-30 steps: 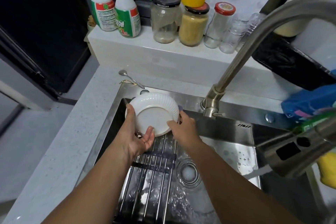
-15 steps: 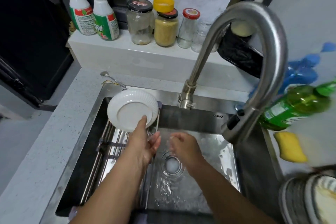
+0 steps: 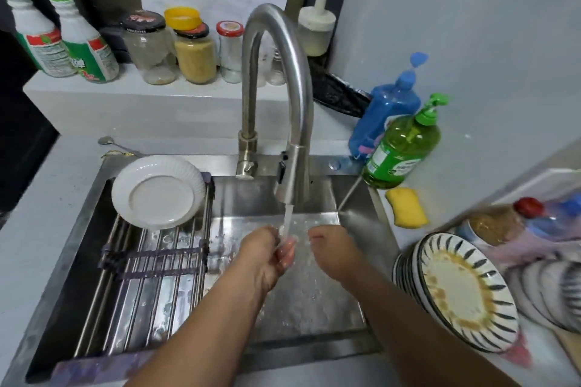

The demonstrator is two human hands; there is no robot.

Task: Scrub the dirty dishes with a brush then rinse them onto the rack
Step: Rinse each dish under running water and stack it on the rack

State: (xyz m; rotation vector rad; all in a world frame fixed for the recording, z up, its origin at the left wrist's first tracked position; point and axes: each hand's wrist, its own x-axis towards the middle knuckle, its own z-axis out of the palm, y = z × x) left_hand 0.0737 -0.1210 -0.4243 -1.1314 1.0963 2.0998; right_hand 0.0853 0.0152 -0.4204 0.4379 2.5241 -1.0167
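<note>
- Because it is propped on edge against the sink's back wall, the white ribbed plate (image 3: 158, 192) on the roll-up rack (image 3: 147, 264) looks set there to drain, underside facing out.
- Both hands hold nothing: the left hand (image 3: 267, 256) is loosely cupped with its fingers in the faucet (image 3: 276, 97) stream, the right hand (image 3: 333, 253) relaxed just beside the water, probably for rinsing them.
- A stack of dirty striped plates (image 3: 462, 289) waits tilted on the counter at right, likely next in line.
- Near them lie a yellow sponge (image 3: 407, 207) and a green soap bottle (image 3: 402, 148); no brush is visible.
</note>
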